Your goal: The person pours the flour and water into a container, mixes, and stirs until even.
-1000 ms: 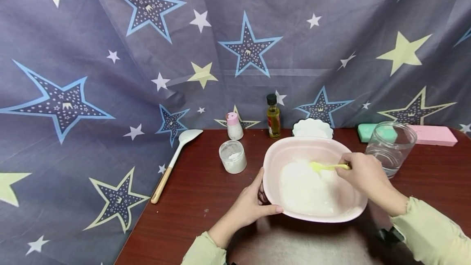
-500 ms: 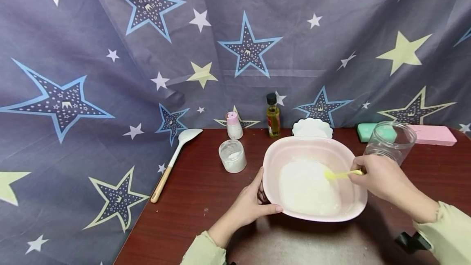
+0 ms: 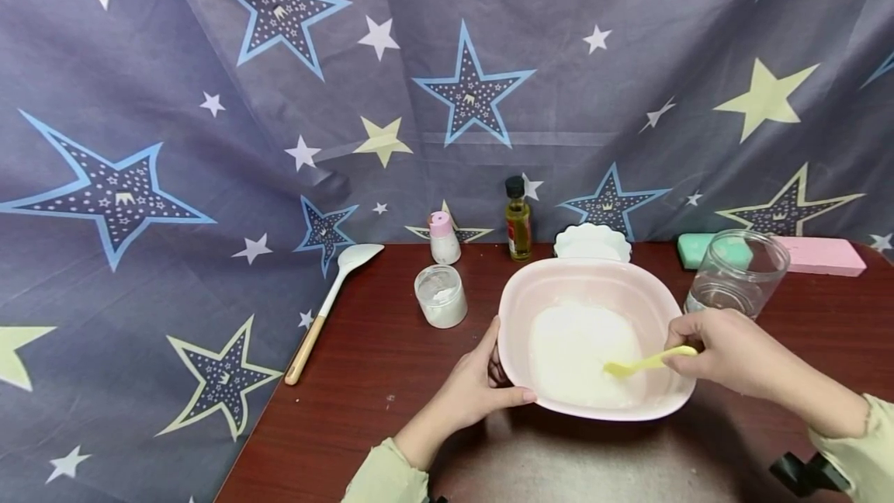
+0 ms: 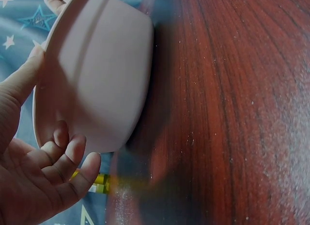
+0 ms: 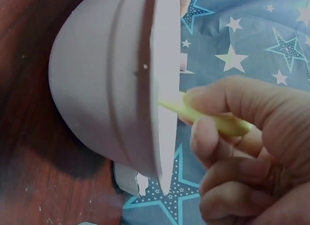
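Note:
A pale pink basin (image 3: 513,317) stands on the table with a wet-looking white mixture (image 3: 580,344) in it. My left hand (image 3: 468,386) holds its left side, the thumb on the near rim and the index finger up along the side. In the left wrist view, the other fingers (image 4: 72,152) curl beside the basin's outer wall. My right hand (image 3: 726,352) pinches the handle of a small yellow spoon (image 3: 646,362) over the right rim. The spoon's head dips into the mixture. In the right wrist view, thumb and forefinger close on the handle and the spoon's head is hidden behind the basin wall.
Behind the basin stand a scalloped white dish (image 3: 594,243) and an oil bottle (image 3: 518,220). Left of these are a pink-capped shaker (image 3: 444,239) and an open jar of white powder (image 3: 441,298). A long-handled ladle (image 3: 324,309) lies further left. A clear jug (image 3: 740,274) is close behind my right hand.
My right hand has moved right and toward me, drawing the spoon from the back of the mixture to its near right part. The left hand and basin have stayed put.

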`<state>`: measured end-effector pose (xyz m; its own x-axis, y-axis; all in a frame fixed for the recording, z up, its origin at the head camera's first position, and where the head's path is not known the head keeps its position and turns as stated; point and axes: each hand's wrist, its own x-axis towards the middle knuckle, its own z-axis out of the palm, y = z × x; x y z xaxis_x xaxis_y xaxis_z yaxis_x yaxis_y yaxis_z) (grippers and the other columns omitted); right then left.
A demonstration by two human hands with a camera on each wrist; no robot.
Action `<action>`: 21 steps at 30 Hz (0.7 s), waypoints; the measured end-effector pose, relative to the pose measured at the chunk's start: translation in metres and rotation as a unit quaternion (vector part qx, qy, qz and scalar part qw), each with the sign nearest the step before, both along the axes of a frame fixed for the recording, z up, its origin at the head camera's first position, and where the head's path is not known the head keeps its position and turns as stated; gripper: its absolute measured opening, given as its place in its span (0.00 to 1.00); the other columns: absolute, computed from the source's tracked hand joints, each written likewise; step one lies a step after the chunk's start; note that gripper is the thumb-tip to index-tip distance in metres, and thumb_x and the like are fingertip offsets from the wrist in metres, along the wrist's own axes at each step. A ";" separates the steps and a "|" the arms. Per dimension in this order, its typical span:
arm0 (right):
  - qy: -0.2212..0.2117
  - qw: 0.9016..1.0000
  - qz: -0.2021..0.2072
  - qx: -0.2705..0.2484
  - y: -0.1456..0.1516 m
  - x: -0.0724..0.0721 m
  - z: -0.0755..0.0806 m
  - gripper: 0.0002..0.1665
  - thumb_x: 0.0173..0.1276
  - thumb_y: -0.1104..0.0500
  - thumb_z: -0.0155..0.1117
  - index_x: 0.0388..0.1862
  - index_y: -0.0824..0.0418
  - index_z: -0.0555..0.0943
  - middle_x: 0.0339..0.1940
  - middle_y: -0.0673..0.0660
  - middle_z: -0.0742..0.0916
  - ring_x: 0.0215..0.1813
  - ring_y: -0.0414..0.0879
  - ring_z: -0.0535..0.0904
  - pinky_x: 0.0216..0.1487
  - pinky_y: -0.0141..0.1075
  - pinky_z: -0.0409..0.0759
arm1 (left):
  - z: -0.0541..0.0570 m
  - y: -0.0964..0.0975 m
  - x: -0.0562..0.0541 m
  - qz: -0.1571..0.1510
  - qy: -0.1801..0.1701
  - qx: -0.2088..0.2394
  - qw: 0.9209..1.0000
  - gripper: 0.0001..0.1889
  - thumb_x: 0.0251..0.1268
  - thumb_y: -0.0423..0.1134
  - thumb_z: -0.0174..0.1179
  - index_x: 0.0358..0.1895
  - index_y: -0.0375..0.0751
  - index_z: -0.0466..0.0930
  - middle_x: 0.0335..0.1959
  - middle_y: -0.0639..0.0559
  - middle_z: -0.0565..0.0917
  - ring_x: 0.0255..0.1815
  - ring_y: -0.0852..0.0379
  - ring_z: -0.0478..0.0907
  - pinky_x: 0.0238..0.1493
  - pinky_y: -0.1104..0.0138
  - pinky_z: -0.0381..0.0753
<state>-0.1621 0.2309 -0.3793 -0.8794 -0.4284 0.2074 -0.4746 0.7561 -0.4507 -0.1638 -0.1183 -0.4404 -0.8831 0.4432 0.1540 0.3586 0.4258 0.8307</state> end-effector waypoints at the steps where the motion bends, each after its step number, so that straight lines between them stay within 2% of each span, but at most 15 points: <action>1: 0.003 1.000 0.008 -0.004 -0.001 0.000 -0.001 0.17 0.50 0.60 0.76 0.18 0.40 0.77 0.13 0.33 0.70 0.20 0.30 0.60 0.21 0.28 0.61 | -0.001 0.000 0.000 -0.001 0.000 0.001 1.000 0.59 0.48 0.44 0.77 0.78 0.38 0.44 0.30 0.59 0.80 0.29 0.62 0.79 0.35 0.68 0.81; 4: 0.008 0.999 0.036 -0.023 -0.004 -0.001 -0.005 0.17 0.50 0.61 0.76 0.18 0.40 0.78 0.14 0.32 0.71 0.21 0.29 0.61 0.21 0.27 0.62 | -0.002 -0.001 -0.001 -0.001 0.000 0.002 1.000 0.59 0.48 0.44 0.77 0.78 0.38 0.44 0.30 0.59 0.80 0.30 0.63 0.79 0.36 0.69 0.81; 9: 0.001 0.998 0.055 -0.038 -0.014 -0.001 -0.010 0.17 0.52 0.61 0.76 0.19 0.41 0.77 0.15 0.32 0.72 0.22 0.28 0.63 0.22 0.27 0.63 | -0.001 0.000 0.000 0.000 -0.005 0.002 1.000 0.59 0.48 0.45 0.77 0.78 0.38 0.44 0.31 0.59 0.81 0.30 0.65 0.79 0.36 0.70 0.81; 15: 0.004 0.999 0.042 -0.031 -0.028 -0.003 -0.013 0.18 0.52 0.60 0.76 0.18 0.42 0.76 0.14 0.33 0.69 0.22 0.30 0.63 0.24 0.29 0.62 | -0.002 -0.001 0.000 0.000 -0.009 0.006 1.000 0.59 0.48 0.44 0.77 0.78 0.37 0.44 0.31 0.59 0.81 0.30 0.66 0.79 0.36 0.70 0.81; 21: 0.045 0.999 0.013 -0.022 -0.039 -0.007 -0.017 0.19 0.50 0.60 0.75 0.17 0.41 0.74 0.14 0.34 0.67 0.21 0.31 0.61 0.25 0.31 0.61 | 0.000 0.000 0.001 0.000 -0.009 0.006 1.000 0.59 0.48 0.44 0.77 0.78 0.37 0.44 0.31 0.59 0.81 0.29 0.66 0.79 0.36 0.70 0.81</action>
<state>-0.1686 0.1919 -0.3965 -0.8456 -0.4392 0.3035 -0.5332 0.7239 -0.4378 -0.1630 -0.1183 -0.4401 -0.8855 0.4419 0.1437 0.3439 0.4153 0.8422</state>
